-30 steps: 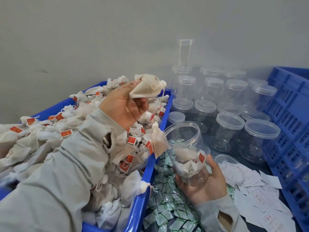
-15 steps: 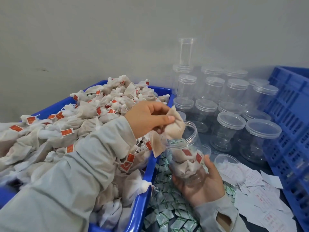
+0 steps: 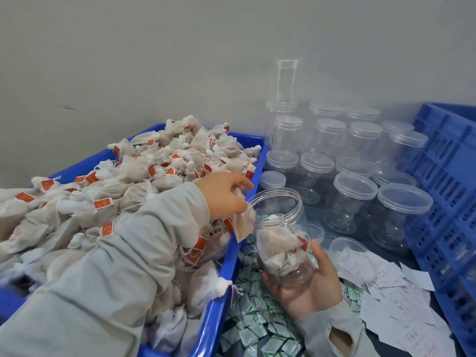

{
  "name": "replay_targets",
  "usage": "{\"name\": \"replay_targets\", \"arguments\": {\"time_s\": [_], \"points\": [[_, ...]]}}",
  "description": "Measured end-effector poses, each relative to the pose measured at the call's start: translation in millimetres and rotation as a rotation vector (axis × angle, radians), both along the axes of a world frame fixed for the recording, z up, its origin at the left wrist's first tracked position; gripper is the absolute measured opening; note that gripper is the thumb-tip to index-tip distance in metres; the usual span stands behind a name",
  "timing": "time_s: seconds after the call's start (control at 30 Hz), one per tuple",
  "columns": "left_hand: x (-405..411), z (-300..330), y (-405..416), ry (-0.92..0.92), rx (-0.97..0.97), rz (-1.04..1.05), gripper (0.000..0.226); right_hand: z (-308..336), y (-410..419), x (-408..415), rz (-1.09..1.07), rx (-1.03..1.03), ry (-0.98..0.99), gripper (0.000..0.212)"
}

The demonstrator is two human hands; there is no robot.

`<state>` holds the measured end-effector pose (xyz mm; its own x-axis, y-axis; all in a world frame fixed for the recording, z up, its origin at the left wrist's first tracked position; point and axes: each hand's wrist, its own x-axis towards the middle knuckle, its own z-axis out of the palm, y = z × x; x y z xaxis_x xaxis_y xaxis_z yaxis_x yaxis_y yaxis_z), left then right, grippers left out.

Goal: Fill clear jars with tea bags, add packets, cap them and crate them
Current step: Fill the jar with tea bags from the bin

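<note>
Jar: an open clear jar (image 3: 280, 235) is held from below and behind in the right hand (image 3: 306, 287), fingers curled round its lower body, mouth tilted up and toward the left hand.
Jar contents: a few tea bags are seen in its lower half; by judgement the filling is at an early stage.
Left hand: the left hand (image 3: 225, 194) is just beside the jar's rim, on its far-left side, fingers loosely curled; whether a bag is pinched cannot be told (one pale bag (image 3: 242, 225) hangs below the fingers, against the rim).
Key relation: the mouth lies just right of and below the left fingertips; the jar's long axis leans up-left toward them, so the left hand is judged the nearer feeder.
Supply: the bin (image 3: 224, 274) heaped with bags lies under and left of that hand.
Writing: red tags (image 3: 103, 203) carry pale marks, too small to be read; the white slips (image 3: 386, 292) and green-printed packets (image 3: 257, 323) below the right hand are likewise illegible.
</note>
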<state>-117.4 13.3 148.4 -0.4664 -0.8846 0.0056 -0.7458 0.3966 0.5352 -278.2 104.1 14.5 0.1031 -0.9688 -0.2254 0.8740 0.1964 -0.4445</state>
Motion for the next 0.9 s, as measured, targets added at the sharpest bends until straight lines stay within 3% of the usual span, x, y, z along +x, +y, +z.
{"name": "replay_targets", "arguments": {"time_s": [0.23,0.37,0.53,0.63,0.73,0.8,0.9], "points": [[-1,-4,-4,-0.156,0.031,-0.026,0.042,2,-1,0,0.026,-0.020,-0.003,0.077],[2,-4,-3,-0.130,0.017,-0.021,0.031,0,0,-1,0.059,-0.037,-0.038,0.086],[-1,1,-4,0.117,-0.046,0.104,0.020,2,0,-2,0.071,-0.082,-0.069,0.070],[4,10,-1,0.470,-0.044,0.250,0.028,-1,-2,-2,0.041,-0.041,-0.041,0.105],[7,17,2,0.708,-0.059,0.174,0.033,-2,-2,-1,0.031,-0.041,-0.017,0.130],[4,17,8,0.717,-0.069,0.050,0.036,-4,-2,-1,0.034,-0.056,-0.015,0.131],[-3,7,16,0.545,-0.117,-0.097,0.034,-5,-3,-2,0.051,-0.084,-0.032,0.119]]}}
